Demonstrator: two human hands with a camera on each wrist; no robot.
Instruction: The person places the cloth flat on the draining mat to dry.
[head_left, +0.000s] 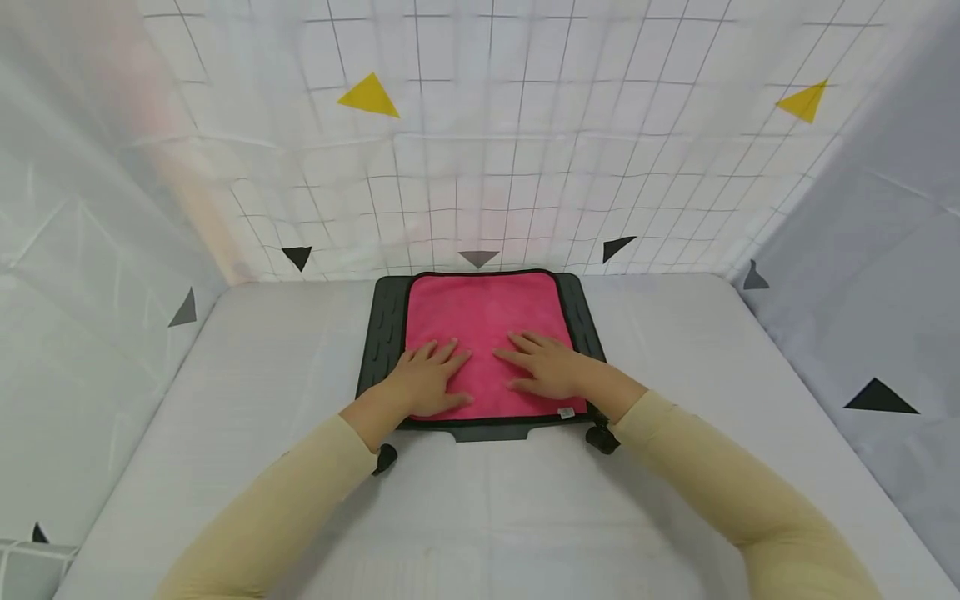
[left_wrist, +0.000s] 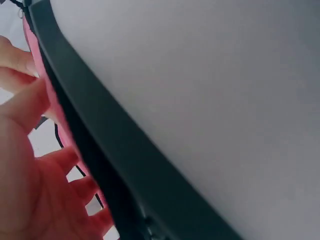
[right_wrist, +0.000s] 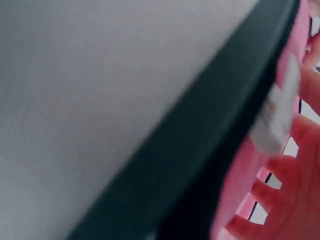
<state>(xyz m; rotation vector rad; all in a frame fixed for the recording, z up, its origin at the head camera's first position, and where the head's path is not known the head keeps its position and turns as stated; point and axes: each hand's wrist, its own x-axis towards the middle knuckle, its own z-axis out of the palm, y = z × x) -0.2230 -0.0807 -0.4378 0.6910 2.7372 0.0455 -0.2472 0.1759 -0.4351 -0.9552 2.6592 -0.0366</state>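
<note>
A pink cloth (head_left: 487, 312) with black edging lies spread over a dark grey tray-like board (head_left: 384, 325). My left hand (head_left: 427, 379) rests on the cloth's left half, fingers spread and pointing away. On the right half lies my right hand (head_left: 543, 367), its fingers also spread and straight. A small white tag (head_left: 566, 412) sticks out at the cloth's near right corner, close to the right wrist. In the left wrist view, the left fingers (left_wrist: 65, 160) touch the pink surface beyond the dark rim. The right wrist view shows the right fingers (right_wrist: 270, 192) beside the blurred white tag.
The board stands on a white-covered table (head_left: 480, 517), near a white curtain (head_left: 465, 150) with a dark grid and triangle marks. White sheets (head_left: 862, 275) hang on both sides. A dark wrist camera (head_left: 602, 438) sits under the right wrist, another (head_left: 386, 458) under the left.
</note>
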